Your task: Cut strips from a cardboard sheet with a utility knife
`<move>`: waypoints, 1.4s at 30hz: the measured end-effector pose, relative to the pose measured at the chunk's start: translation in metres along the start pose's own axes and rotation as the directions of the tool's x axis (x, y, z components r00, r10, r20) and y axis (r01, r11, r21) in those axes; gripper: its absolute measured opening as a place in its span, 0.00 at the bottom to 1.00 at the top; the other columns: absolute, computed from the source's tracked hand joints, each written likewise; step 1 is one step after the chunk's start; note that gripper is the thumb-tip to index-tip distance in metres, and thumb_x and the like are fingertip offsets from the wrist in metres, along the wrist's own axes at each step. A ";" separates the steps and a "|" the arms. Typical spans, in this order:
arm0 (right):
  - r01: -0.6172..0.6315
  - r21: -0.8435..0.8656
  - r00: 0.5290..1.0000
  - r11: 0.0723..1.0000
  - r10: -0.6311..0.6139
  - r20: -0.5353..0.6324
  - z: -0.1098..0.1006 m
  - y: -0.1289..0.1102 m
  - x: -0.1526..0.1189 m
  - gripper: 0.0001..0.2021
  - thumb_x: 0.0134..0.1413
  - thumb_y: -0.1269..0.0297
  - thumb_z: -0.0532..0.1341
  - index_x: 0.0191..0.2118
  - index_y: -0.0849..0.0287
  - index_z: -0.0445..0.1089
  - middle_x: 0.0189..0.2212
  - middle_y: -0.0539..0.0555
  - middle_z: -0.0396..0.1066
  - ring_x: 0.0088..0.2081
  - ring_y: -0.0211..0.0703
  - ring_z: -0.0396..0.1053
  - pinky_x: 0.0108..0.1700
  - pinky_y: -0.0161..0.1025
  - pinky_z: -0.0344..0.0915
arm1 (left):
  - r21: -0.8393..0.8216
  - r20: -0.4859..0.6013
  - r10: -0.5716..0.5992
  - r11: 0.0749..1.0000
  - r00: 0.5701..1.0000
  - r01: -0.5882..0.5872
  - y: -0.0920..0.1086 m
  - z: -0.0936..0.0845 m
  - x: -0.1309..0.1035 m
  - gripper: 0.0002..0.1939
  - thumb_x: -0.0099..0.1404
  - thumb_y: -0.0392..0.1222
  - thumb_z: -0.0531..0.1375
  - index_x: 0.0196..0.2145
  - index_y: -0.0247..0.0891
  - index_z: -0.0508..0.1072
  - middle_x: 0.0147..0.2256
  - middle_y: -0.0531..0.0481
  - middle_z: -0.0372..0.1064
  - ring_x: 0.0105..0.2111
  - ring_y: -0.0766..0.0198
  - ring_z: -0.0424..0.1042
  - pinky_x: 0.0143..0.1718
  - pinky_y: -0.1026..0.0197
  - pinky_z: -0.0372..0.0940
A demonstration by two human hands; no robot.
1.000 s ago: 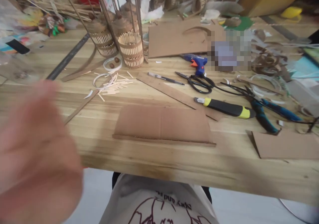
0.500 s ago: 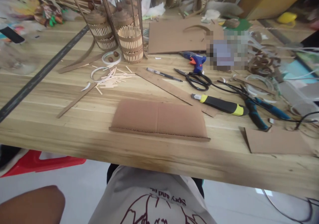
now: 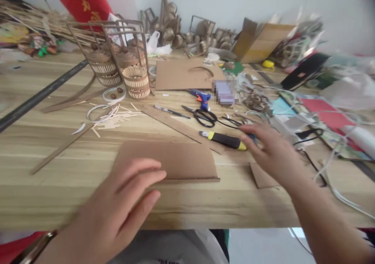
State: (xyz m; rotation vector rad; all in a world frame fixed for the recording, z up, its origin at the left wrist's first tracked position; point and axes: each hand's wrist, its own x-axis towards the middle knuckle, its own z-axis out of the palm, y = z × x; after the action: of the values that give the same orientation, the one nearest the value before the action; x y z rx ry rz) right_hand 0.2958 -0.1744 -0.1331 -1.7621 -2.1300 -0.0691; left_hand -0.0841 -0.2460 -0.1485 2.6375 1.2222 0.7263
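My left hand (image 3: 125, 201) is over the near left part of a folded piece of brown cardboard (image 3: 187, 158). Its fingers are stretched out and hold nothing; whether they touch the cardboard I cannot tell. On the right, my right hand (image 3: 269, 150) reaches over the table with thumb and fingers apart, holding nothing. Its fingertips are just beside the yellow end of a black-and-yellow utility knife (image 3: 225, 139). The hand hides most of the blue-handled pliers. Below it lies a smaller cardboard piece (image 3: 261, 178), partly covered by the wrist.
Black scissors (image 3: 205, 117), a pen (image 3: 171, 112) and a blue glue gun (image 3: 202, 99) lie beyond the knife. Small wooden sticks (image 3: 115, 117) are scattered at the left. Lidded stick baskets (image 3: 136, 82) stand behind them. White cables (image 3: 334, 170) trail along the right side.
Both hands have come into view, the left over the cardboard and the right near the knife. The view has tilted up, showing the wall and more of the table's back.
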 end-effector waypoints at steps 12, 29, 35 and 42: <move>0.092 -0.047 0.972 0.995 -0.080 0.219 0.037 0.019 0.014 0.20 0.61 0.66 0.53 0.56 0.64 0.69 0.50 0.67 0.73 0.51 0.59 0.71 0.55 0.56 0.65 | 0.355 0.333 0.144 0.896 0.932 -0.266 -0.011 0.040 0.031 0.21 0.60 0.22 0.55 0.46 0.39 0.74 0.34 0.49 0.69 0.32 0.56 0.71 0.31 0.55 0.70; -0.608 0.786 0.793 0.113 0.130 0.595 0.018 -0.056 -0.047 0.23 0.53 0.40 0.65 0.36 0.59 0.67 0.27 0.49 0.66 0.24 0.32 0.61 0.23 0.30 0.61 | 0.340 0.086 0.220 0.910 0.972 -0.236 -0.017 0.044 0.029 0.15 0.74 0.33 0.49 0.50 0.34 0.73 0.44 0.40 0.72 0.44 0.51 0.72 0.42 0.49 0.71; -0.707 0.687 0.706 0.165 0.218 0.674 0.023 -0.055 -0.047 0.29 0.45 0.33 0.65 0.29 0.58 0.64 0.22 0.47 0.64 0.18 0.29 0.57 0.16 0.29 0.55 | 0.306 0.099 0.417 0.851 0.904 -0.426 0.017 0.037 0.032 0.21 0.75 0.40 0.51 0.62 0.35 0.65 0.65 0.42 0.58 0.67 0.50 0.52 0.66 0.49 0.50; -0.650 0.611 0.756 0.451 0.307 0.577 0.011 -0.026 -0.045 0.38 0.46 0.31 0.62 0.54 0.56 0.69 0.22 0.46 0.69 0.17 0.36 0.65 0.20 0.35 0.62 | 0.296 0.241 0.360 0.857 0.901 -0.421 -0.024 0.046 0.034 0.32 0.74 0.60 0.47 0.68 0.40 0.57 0.69 0.45 0.51 0.69 0.46 0.46 0.68 0.43 0.37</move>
State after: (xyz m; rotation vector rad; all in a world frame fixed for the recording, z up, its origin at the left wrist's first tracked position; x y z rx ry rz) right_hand 0.2749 -0.2194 -0.1519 -1.7644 -1.3196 1.3008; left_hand -0.0591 -0.2018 -0.1844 3.2116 0.8277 0.3296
